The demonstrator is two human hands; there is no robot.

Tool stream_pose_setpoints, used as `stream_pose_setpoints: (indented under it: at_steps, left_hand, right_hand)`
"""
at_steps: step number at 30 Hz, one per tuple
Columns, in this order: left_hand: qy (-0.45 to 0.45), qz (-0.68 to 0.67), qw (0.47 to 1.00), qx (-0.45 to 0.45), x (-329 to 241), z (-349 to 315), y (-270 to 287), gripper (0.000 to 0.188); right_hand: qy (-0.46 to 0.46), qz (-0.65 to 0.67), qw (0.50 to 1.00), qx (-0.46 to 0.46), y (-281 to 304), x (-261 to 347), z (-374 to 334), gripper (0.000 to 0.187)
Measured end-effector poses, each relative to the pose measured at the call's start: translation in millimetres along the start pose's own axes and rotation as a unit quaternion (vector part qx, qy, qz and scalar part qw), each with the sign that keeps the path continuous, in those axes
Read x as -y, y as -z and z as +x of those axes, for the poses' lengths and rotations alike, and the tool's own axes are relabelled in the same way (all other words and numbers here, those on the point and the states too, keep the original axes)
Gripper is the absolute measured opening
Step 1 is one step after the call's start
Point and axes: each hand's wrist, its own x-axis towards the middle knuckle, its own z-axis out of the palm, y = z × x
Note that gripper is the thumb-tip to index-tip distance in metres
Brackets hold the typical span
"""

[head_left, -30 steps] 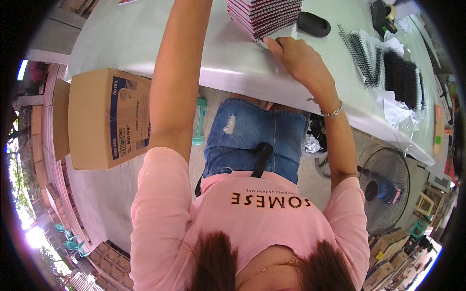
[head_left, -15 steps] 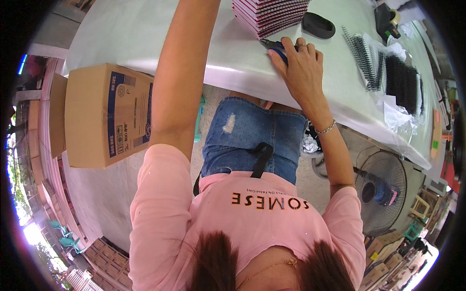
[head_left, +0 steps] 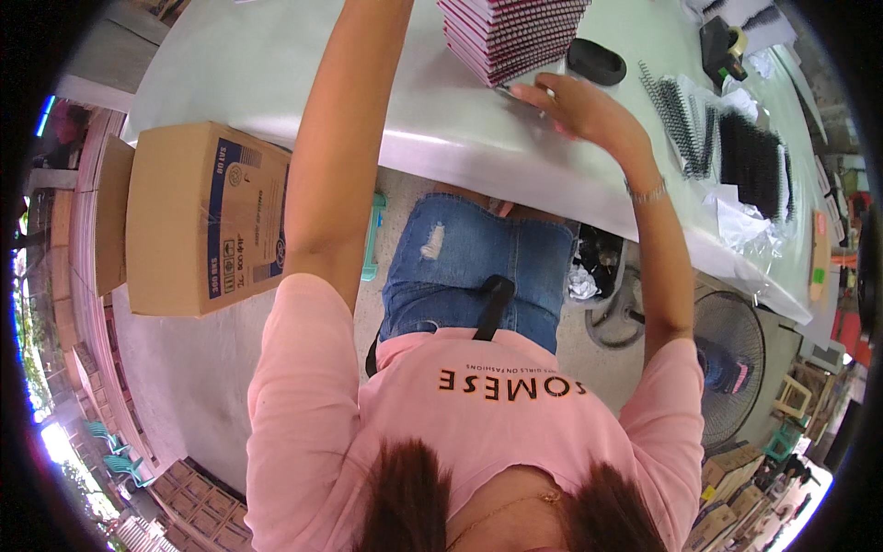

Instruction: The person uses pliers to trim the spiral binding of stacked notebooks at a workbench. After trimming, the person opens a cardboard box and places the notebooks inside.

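Note:
My left forearm (head_left: 345, 138) reaches forward over the table and past the upper edge, so my left hand is out of view. Just in front of a stack of spiral-bound notebooks (head_left: 510, 41) with reddish edges, my right hand (head_left: 584, 110) is closed with its fingers curled under. It grips small pliers, mostly hidden by the hand; their metal tip (head_left: 502, 89) pokes out beside the thumb, by the stack's near lower corner. A black oval holder (head_left: 596, 62) lies right of the stack, beyond my right hand.
On the right of the white-covered table (head_left: 441, 129) are black wire binding combs (head_left: 754, 166), crumpled clear plastic (head_left: 740, 216) and a tape dispenser (head_left: 722, 51). A carton (head_left: 175, 221) stands at the left. Below the table's right side is a fan (head_left: 736, 368).
My right hand has turned and its wrist has swung right. The blue plier handles that showed under it are now covered. My left arm has barely moved.

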Motion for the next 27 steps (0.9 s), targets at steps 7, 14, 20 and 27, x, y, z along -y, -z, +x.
stream_pose_setpoints:
  at_steps: [7, 14, 20, 27]
  left_hand:
    - [0.256, 0.082, 0.962, 0.042, 2.5, -91.5, 97.1, 0.06]
    - [0.315, 0.189, 0.925, 0.096, 2.3, -190.2, 96.6, 0.044]
    - [0.261, 0.257, 0.921, 0.133, -7.6, -201.7, 93.0, 0.044]
    - [0.232, 0.413, 0.858, 0.198, -24.3, -213.3, 72.8, 0.068]
  right_hand:
    - [-0.182, -0.041, 0.972, -0.143, 20.1, -61.1, -79.6, 0.062]
    - [0.047, -0.085, 0.915, -0.391, 10.8, -78.8, -16.1, 0.057]
    - [-0.052, -0.094, 0.951, -0.29, 7.5, -99.6, 26.4, 0.039]
    - [-0.085, -0.148, 0.916, -0.363, 31.9, -121.3, 71.1, 0.046]
